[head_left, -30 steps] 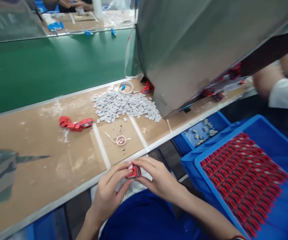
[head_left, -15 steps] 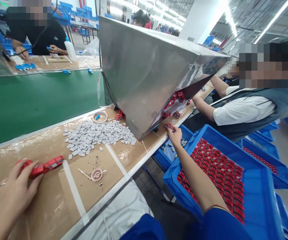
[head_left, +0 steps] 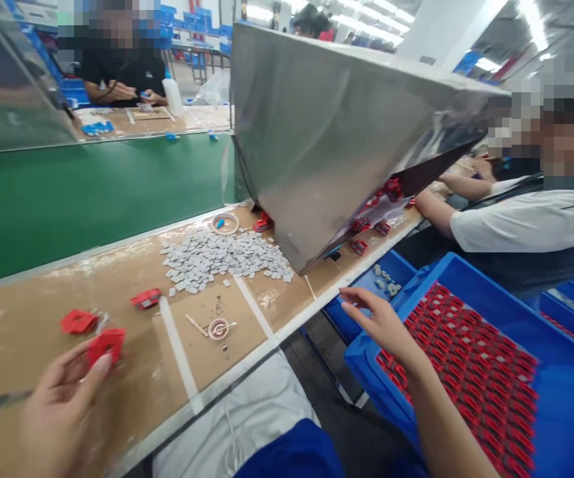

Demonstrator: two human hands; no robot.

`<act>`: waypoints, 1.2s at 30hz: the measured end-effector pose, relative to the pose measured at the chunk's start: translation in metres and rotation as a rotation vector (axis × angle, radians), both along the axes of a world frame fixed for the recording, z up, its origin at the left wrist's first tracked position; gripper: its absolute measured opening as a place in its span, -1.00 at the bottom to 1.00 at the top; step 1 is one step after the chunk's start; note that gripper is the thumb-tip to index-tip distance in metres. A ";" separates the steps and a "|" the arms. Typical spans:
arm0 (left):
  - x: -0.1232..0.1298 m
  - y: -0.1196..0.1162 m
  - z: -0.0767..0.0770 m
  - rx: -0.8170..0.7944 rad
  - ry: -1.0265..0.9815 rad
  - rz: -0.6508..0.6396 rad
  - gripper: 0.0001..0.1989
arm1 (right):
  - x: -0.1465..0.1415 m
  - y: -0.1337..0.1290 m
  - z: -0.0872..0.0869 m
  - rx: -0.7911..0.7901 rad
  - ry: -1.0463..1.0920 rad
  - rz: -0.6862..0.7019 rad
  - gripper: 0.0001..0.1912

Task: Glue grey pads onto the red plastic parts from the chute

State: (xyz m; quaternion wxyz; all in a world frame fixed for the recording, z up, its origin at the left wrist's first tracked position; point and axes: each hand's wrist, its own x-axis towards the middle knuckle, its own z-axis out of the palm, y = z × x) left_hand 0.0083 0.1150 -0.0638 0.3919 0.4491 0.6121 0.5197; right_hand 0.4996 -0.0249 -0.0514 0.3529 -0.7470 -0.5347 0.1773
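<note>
While the left hand pinches a red angular plastic piece, the right hand, grip spread, has released the red-and-black plastic block held moments earlier.

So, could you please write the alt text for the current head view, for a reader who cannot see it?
A person's left hand holds a red piece over a brown table, while the right hand, open and seemingly empty, is near a blue bin holding rows of red parts. A pile of small grey tiles lies on the table.
</note>
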 end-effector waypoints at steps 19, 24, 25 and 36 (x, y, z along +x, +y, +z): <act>0.066 -0.062 -0.017 -0.103 -0.350 -0.581 -0.65 | -0.152 0.053 -0.030 -0.017 0.350 0.349 -0.60; 0.070 -0.072 -0.027 -0.003 -0.288 -0.590 -0.62 | -0.177 0.078 -0.028 0.095 0.387 0.385 -0.71; 0.070 -0.075 -0.030 -0.030 -0.285 -0.586 -0.58 | -0.179 0.080 -0.027 0.109 0.376 0.401 -0.76; 0.070 -0.071 -0.030 0.049 -0.173 -0.546 -0.64 | -0.191 0.096 -0.026 0.318 0.329 0.390 -0.89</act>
